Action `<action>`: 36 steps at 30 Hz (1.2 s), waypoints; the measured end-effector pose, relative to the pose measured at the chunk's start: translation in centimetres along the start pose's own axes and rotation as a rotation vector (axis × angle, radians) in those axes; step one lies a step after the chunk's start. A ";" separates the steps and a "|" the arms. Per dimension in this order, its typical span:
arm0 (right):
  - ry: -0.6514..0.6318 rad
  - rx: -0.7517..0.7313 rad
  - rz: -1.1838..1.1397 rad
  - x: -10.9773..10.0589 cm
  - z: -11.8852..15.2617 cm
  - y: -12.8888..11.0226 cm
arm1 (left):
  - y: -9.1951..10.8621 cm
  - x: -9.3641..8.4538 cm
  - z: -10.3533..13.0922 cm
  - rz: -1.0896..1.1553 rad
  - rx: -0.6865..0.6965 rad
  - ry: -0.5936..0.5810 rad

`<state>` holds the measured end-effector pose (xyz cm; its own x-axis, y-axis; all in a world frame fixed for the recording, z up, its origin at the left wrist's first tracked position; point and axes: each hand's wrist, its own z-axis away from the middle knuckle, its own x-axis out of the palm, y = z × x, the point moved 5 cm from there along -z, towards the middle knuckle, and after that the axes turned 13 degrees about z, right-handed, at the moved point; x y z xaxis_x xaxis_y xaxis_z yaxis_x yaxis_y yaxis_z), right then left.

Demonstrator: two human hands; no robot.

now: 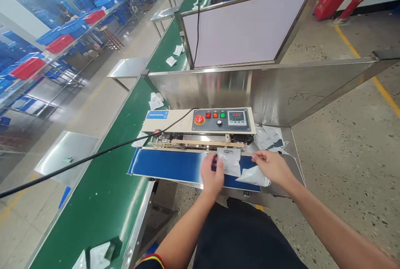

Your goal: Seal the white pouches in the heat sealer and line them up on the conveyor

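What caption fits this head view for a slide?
Both hands, left hand and right hand, hold a clear bag on the sealer's blue belt.

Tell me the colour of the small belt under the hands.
Blue belt, under the left hand and right hand; seen in the head view.

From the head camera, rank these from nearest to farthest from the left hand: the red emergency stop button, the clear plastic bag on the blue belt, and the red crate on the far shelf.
1. The clear plastic bag, touching the left hand on its right, on the blue belt.
2. The red emergency stop button, just beyond the hand on the sealer's control panel.
3. The red crate, far off to the left on the shelving.
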<state>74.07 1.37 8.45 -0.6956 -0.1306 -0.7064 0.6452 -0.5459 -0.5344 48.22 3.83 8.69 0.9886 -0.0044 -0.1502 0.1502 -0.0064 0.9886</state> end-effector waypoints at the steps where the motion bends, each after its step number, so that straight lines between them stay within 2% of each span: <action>1: 0.019 -0.050 0.049 -0.6 0.6 -0.6 | 1.2 0.8 0.7 -0.041 0.108 -0.134; 3: 0.043 -0.122 0.076 -1.8 1.4 -1.6 | 2.8 3.8 2.2 -0.083 0.225 -0.480; 4: 0.039 -0.117 0.039 -2.4 1.6 -1.7 | 3.1 5.3 2.8 -0.072 0.228 -0.613; 5: 0.027 -0.079 -0.038 -3.0 1.7 -1.4 | 3.2 6.5 3.0 -0.034 0.195 -0.686; 6: 0.015 -0.018 -0.145 -3.6 1.8 -0.8 | 3.0 7.4 2.8 0.030 0.132 -0.695; 8: 0.027 0.078 -0.353 -4.6 2.1 0.9 | 2.2 8.5 2.0 0.192 -0.027 -0.601; 9: 0.046 0.074 -0.416 -5.1 2.4 1.7 | 1.6 8.7 1.6 0.266 -0.099 -0.546; 12: 0.071 -0.072 -0.440 -4.9 3.9 3.2 | 0.2 9.2 1.1 0.411 -0.231 -0.485; 14: 0.088 -0.115 -0.460 -3.7 5.0 3.6 | -0.1 9.4 1.2 0.475 -0.260 -0.490; 16: 0.161 -0.084 -0.500 -2.5 5.7 3.9 | 0.0 9.6 1.5 0.502 -0.266 -0.500; 18: 0.203 -0.037 -0.518 -1.6 6.1 4.1 | 0.4 9.6 2.0 0.463 -0.263 -0.505; 20: 0.171 0.009 -0.535 -0.9 6.1 4.3 | 0.7 9.6 2.3 0.379 -0.262 -0.490; 23: 0.115 0.039 -0.546 -0.6 5.8 5.1 | 0.8 9.6 2.4 0.284 -0.238 -0.445; 25: 0.148 0.063 -0.489 -0.6 5.4 6.0 | 0.3 9.9 2.0 0.234 -0.246 -0.407; 28: 0.217 0.156 -0.376 -0.4 4.3 7.4 | -1.7 10.4 1.0 0.154 -0.363 -0.310; 30: 0.212 0.194 -0.381 0.1 3.4 7.9 | -3.1 10.8 0.2 0.147 -0.452 -0.254; 33: 0.190 0.190 -0.364 1.0 1.8 7.6 | -4.5 11.0 -0.6 0.192 -0.530 -0.190; 36: 0.192 0.150 -0.265 1.9 0.5 6.4 | -5.1 10.3 -1.1 0.252 -0.559 -0.131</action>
<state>76.72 -2.82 3.95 -0.7514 0.1822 -0.6342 0.3867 -0.6572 -0.6469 57.66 4.92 2.12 0.9905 -0.0601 0.1239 -0.0729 0.5348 0.8418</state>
